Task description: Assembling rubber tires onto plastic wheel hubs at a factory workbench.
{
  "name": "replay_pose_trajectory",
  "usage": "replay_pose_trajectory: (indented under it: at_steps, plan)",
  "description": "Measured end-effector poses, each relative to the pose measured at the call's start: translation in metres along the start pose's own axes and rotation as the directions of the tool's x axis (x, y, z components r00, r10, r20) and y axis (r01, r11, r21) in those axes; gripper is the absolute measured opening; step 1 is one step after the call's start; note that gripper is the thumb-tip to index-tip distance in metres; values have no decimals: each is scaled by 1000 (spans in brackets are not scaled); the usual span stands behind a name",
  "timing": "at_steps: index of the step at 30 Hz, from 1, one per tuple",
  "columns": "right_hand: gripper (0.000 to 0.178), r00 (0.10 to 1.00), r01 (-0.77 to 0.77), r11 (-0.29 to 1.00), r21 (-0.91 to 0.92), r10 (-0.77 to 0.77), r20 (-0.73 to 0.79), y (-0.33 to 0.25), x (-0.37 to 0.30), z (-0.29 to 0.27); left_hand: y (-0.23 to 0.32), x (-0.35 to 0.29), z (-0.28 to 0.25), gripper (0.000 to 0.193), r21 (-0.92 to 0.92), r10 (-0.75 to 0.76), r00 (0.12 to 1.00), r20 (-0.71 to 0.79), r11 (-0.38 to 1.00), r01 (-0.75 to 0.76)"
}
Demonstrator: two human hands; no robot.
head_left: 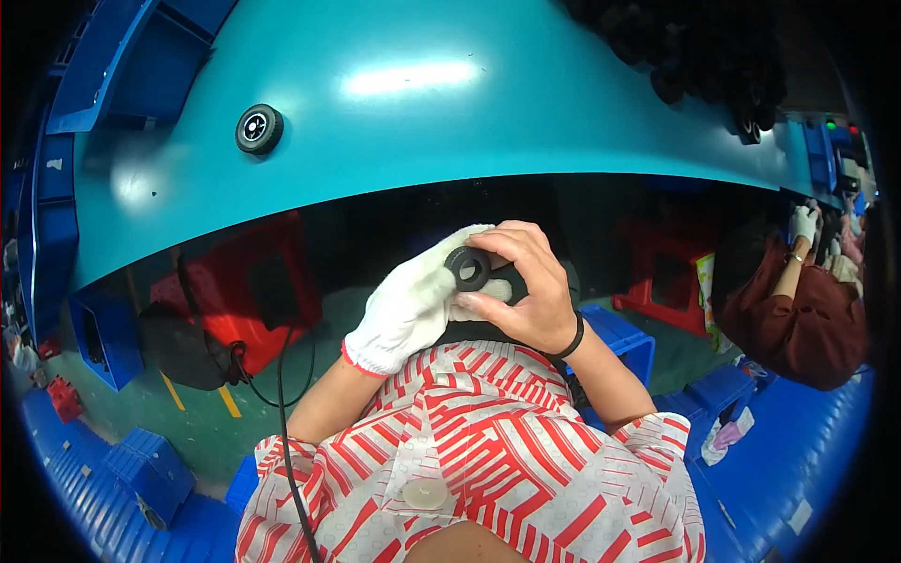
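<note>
A small black rubber tyre (452, 266) is held up in front of my chest, its hole facing me. My left hand (413, 298), in a white knitted glove with a red cuff edge, is closed round the tyre from the left. My bare right hand (528, 279), with a black band at the wrist, grips the tyre's right side between thumb and fingers. Part of the gloved fingers shows behind the tyre. Alone on the turquoise table (394, 131), a black wheel (259, 129) with a black and silver hub lies at the left.
Dark, tyre-like pieces (690, 56) are heaped at the table's far right. Blue crates (141, 75) stand at the far left. Red stools (249, 281) are below the table edge. A cable (282, 422) hangs by my left arm. A co-worker's sleeve (798, 324) shows at right.
</note>
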State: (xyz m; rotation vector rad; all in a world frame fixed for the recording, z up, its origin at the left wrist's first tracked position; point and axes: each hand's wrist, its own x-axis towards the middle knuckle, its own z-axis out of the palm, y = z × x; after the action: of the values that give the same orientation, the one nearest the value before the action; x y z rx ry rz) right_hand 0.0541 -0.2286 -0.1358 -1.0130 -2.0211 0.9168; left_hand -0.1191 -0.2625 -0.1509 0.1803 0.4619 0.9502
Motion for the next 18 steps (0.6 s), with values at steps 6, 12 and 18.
replay_pose_trajectory:
  at_steps: [6, 12, 18]
  plan:
    - [51, 998, -52, 993, 105, 55, -27, 3, -5, 6, -1, -2, -5, 57, -54, 25, 1000, 0, 998, -25]
    - [50, 999, -27, 998, 65, 28, -28, 5, -2, 4, 3, -6, 2, 51, 72, 58, 994, -93, 996, -52]
    - [52, 1000, 2, 1000, 23, -2, 11, 5, -1, 5, 3, -8, -1, 49, 120, 120, 982, -144, 987, -103]
